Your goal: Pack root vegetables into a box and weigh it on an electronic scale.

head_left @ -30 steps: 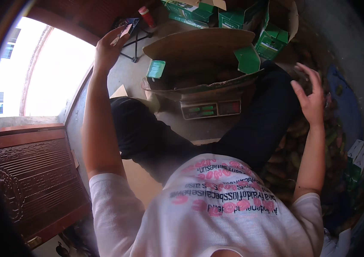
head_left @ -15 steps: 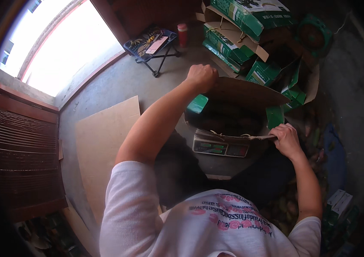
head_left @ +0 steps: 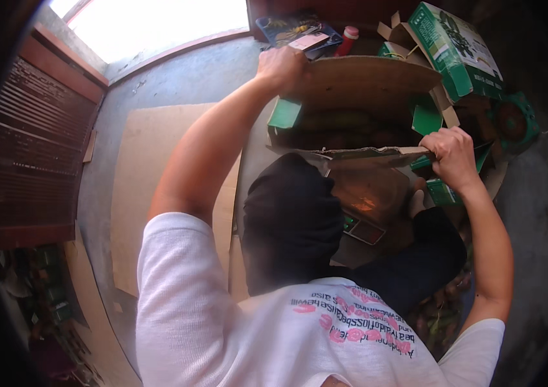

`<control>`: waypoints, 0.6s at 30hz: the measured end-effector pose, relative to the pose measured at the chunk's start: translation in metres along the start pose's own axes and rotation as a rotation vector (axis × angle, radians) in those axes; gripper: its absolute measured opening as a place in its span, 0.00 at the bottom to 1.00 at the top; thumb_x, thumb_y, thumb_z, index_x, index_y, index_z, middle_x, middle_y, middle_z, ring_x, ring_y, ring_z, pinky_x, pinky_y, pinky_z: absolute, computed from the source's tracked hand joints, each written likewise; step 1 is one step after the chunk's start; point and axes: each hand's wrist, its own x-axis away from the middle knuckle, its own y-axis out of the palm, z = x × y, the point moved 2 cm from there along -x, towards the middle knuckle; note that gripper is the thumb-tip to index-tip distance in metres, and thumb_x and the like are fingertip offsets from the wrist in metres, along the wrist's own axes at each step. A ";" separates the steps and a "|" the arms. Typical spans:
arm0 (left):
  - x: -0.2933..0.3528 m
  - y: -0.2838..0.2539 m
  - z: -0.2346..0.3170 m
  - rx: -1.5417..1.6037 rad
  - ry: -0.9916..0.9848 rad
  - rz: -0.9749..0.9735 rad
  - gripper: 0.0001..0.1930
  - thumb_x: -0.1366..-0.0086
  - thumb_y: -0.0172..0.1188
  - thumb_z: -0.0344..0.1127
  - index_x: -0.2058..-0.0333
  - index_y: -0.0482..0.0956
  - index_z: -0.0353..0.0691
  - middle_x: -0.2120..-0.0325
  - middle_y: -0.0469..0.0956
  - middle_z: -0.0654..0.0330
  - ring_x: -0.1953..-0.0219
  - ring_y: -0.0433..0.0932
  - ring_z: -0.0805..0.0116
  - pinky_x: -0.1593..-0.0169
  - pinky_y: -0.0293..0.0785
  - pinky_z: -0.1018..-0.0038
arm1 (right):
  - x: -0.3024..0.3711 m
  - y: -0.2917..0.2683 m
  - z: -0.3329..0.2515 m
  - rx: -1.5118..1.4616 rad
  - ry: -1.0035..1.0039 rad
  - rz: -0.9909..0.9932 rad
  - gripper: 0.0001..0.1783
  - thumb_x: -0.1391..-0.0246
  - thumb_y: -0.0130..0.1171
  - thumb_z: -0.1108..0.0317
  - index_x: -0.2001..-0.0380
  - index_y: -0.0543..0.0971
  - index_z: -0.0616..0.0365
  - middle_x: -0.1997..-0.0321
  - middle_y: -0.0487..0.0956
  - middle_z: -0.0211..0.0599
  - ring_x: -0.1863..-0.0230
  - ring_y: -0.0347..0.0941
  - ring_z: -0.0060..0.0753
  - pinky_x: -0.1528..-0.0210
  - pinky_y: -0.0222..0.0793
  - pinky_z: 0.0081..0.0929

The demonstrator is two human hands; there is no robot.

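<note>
Both my hands grip an open cardboard carton (head_left: 377, 72), brown inside with green flaps. My left hand (head_left: 282, 68) is closed over its far left edge. At the near right corner, my right hand (head_left: 453, 151) has its fingers wrapped round the torn rim. Inside lie dark, long lumps of produce (head_left: 351, 122), too dim to name. Below the carton's near side is a scale (head_left: 364, 230) with a display panel, its flat platform (head_left: 367, 193) catching an orange glint. My knee in black cloth rises just left of the scale.
A flat cardboard sheet (head_left: 151, 187) lies on the floor to the left. Beyond the carton are a low patterned folding stool (head_left: 274, 29) and a red bottle (head_left: 347, 40). Green cartons (head_left: 458, 51) are stacked at the far right, near a round green-framed device (head_left: 514, 122). Loose produce (head_left: 442, 316) lies near my right side.
The carton has come up off the scale and moved away from me in my hands, uncovering the platform. My left knee has risen, and the view has shifted.
</note>
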 end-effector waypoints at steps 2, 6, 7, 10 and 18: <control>0.020 -0.012 -0.042 -0.066 -0.116 0.012 0.17 0.40 0.68 0.55 0.63 0.89 0.50 0.66 0.86 0.53 0.62 0.87 0.53 0.57 0.81 0.59 | -0.035 0.001 -0.020 0.027 -0.103 -0.012 0.05 0.59 0.60 0.76 0.81 0.75 0.52 0.79 0.76 0.32 0.70 0.76 0.38 0.66 0.67 0.38; 0.104 -0.038 -0.129 -0.178 -0.189 0.107 0.17 0.37 0.65 0.56 0.57 0.88 0.57 0.64 0.86 0.58 0.59 0.85 0.55 0.56 0.81 0.57 | -0.093 0.028 -0.071 0.090 -0.345 0.033 0.05 0.57 0.59 0.74 0.81 0.75 0.52 0.78 0.77 0.30 0.70 0.76 0.35 0.64 0.70 0.34; 0.131 -0.045 -0.149 -0.245 -0.211 0.148 0.16 0.36 0.63 0.57 0.56 0.88 0.58 0.65 0.86 0.58 0.60 0.85 0.55 0.56 0.80 0.56 | -0.104 0.033 -0.088 0.110 -0.422 0.080 0.05 0.57 0.59 0.74 0.81 0.75 0.52 0.78 0.78 0.29 0.70 0.76 0.34 0.63 0.71 0.33; 0.209 -0.100 -0.161 -0.178 -0.518 -0.085 0.19 0.36 0.67 0.49 0.52 0.87 0.44 0.55 0.86 0.50 0.51 0.85 0.52 0.47 0.80 0.55 | -0.132 0.043 -0.147 0.020 -0.501 0.121 0.05 0.57 0.59 0.73 0.82 0.76 0.51 0.78 0.79 0.28 0.69 0.78 0.32 0.60 0.72 0.33; 0.387 -0.148 -0.242 -0.491 -0.342 -0.109 0.11 0.39 0.67 0.48 0.68 0.85 0.47 0.73 0.83 0.54 0.66 0.83 0.48 0.62 0.78 0.55 | -0.113 0.101 -0.360 -0.515 -0.619 0.021 0.03 0.57 0.60 0.68 0.81 0.80 0.46 0.77 0.83 0.28 0.68 0.83 0.31 0.62 0.71 0.30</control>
